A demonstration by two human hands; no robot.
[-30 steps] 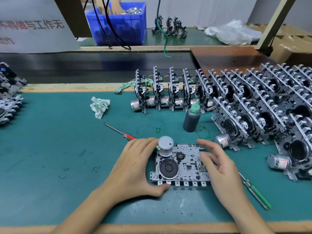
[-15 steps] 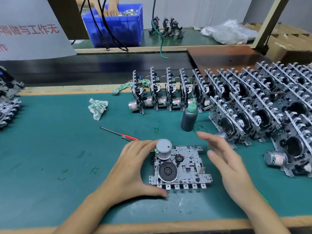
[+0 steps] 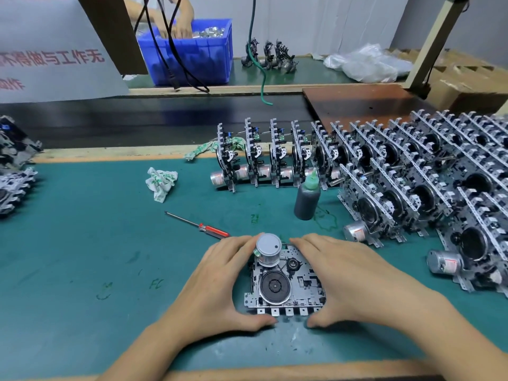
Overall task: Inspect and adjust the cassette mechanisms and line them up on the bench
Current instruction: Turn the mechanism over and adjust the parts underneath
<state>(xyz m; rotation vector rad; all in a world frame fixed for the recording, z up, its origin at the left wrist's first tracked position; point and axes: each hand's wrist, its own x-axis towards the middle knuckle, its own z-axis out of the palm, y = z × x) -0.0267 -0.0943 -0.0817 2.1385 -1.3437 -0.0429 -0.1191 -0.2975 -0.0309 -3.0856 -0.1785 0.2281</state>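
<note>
- A cassette mechanism (image 3: 286,284) lay flat on the green bench mat (image 3: 82,257), its silver motor can (image 3: 268,247) at the far-left corner and a black flywheel (image 3: 275,286) facing up
- The left hand (image 3: 217,287) cupped the mechanism's left edge, fingers curled by the motor can, thumb along the near edge
- The right hand (image 3: 346,279) cupped its right side, fingers laid over the far-right corner, thumb at the near edge
- Beyond the mechanism stood a dark bottle (image 3: 307,200) with a green tip
- Behind and to the right of the mechanism, rows of finished mechanisms (image 3: 384,174) stood on edge
- A red-handled screwdriver (image 3: 203,226) lay just left of and beyond the mechanism, with a crumpled rag (image 3: 160,182) farther off
</note>
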